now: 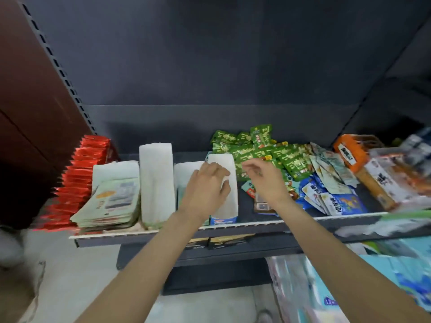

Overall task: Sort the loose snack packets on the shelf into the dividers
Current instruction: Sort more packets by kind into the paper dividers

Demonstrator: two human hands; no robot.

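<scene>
Two bare forearms are stretched from the bottom edge up to the dark metal shelf [303, 226]. A white cardboard divider [225, 164] is gripped by the left hand [207, 183], fingers curled over its top edge and thumb against its side. Just to its right, the right hand [263, 178] is held over the loose green snack packets [275, 155] with fingers bent; whether anything is pinched cannot be told (motion blur). Blue and white packets [335, 201] lie further right. Left of the hands, a taller white divider [156, 180], a stack of pale flat pouches [112, 201] and red foil packets [86, 164] are ranged in rows.
</scene>
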